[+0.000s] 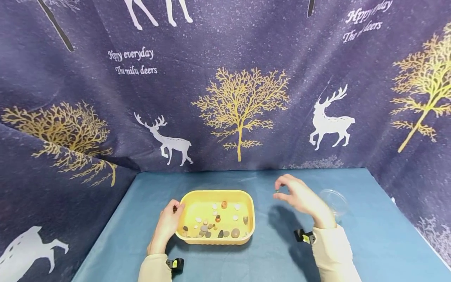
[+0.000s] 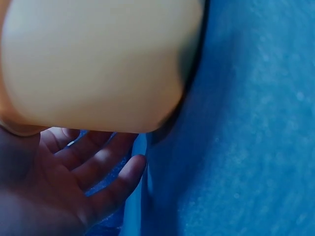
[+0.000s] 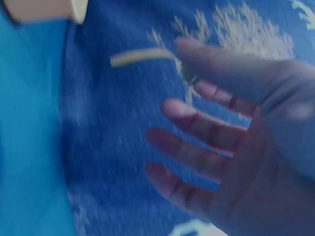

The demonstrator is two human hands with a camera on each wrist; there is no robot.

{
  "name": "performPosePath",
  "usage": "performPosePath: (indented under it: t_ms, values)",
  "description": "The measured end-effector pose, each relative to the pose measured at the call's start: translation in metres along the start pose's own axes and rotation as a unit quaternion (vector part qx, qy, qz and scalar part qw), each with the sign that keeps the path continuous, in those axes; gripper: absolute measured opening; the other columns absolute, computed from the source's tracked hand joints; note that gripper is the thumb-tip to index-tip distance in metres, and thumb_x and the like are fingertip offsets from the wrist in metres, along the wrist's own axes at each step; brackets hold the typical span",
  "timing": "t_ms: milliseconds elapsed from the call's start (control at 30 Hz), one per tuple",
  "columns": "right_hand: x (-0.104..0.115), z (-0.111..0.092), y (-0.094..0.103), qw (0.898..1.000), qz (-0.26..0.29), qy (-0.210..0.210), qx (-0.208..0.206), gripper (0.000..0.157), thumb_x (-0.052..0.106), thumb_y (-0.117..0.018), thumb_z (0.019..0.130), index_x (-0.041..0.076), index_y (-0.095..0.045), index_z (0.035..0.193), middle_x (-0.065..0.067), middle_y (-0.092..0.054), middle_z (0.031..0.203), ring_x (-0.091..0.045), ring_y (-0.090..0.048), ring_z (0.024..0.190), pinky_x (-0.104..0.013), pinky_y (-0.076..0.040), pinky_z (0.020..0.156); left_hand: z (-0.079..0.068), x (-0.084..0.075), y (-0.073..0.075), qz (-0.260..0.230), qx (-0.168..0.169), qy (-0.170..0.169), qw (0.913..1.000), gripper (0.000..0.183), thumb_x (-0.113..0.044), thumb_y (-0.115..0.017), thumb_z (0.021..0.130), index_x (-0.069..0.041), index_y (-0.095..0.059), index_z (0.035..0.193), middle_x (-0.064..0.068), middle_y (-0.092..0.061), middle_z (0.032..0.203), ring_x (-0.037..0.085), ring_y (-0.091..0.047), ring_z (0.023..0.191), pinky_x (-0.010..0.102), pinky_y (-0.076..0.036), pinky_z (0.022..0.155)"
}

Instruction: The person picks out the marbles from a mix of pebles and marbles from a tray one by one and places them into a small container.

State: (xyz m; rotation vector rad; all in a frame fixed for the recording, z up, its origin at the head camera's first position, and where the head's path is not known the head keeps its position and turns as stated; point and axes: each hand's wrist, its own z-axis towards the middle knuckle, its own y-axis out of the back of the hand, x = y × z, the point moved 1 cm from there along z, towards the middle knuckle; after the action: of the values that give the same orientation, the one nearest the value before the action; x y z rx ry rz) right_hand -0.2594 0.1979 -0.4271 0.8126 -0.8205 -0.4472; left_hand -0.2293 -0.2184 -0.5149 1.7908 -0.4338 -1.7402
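Note:
A yellow plastic basin (image 1: 215,241) holds pebbles of several colours, mostly toward its near side, such as a brown pebble (image 1: 235,233) and a reddish stone (image 1: 224,204). At its left rim my left hand (image 1: 167,222) grips the edge; in the left wrist view the fingers (image 2: 110,194) are under or beside the pale wall (image 2: 98,64), and the thumb's contact is hidden. Right of the basin, my right hand (image 1: 299,197) is raised above the table. Its thumb and index finger pinch a small greenish, glassy marble (image 3: 187,73), while the other fingers are spread loosely.
A clear round dish (image 1: 333,201) stands on the blue tablecloth (image 1: 275,258), partly behind the right wrist. Dark fabric with deer and trees (image 1: 239,117) hangs behind the table and at both sides. Each wrist carries a black camera (image 1: 302,236).

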Motion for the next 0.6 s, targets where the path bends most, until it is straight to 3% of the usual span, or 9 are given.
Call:
performPosePath:
  t_ms: [267, 600]
  values:
    - [-0.035, -0.030, 0.034, 0.995, -0.045, -0.068, -0.065, 0.021, 0.013, -0.079, 0.081, 0.014, -0.060, 0.090, -0.003, -0.061, 0.095, -0.028, -0.061, 0.093, -0.046, -0.045, 0.081, 0.000, 0.004, -0.001, 0.007, 0.007, 0.006, 0.9999, 0.027, -0.032, -0.051, 0.103, -0.009, -0.049, 0.089, 0.004, -0.045, 0.074, 0.018, -0.046, 0.062, 0.030, -0.038, 0.057]
    - [-0.061, -0.059, 0.061, 0.982, -0.073, -0.150, -0.093, 0.019, 0.016, -0.077, 0.085, 0.012, -0.061, 0.093, -0.010, -0.060, 0.101, -0.023, -0.051, 0.078, -0.040, -0.040, 0.069, -0.001, 0.002, 0.002, -0.003, 0.008, -0.009, 0.9999, 0.030, -0.034, -0.050, 0.103, -0.009, -0.049, 0.088, 0.005, -0.046, 0.074, 0.019, -0.047, 0.063, 0.030, -0.039, 0.058]
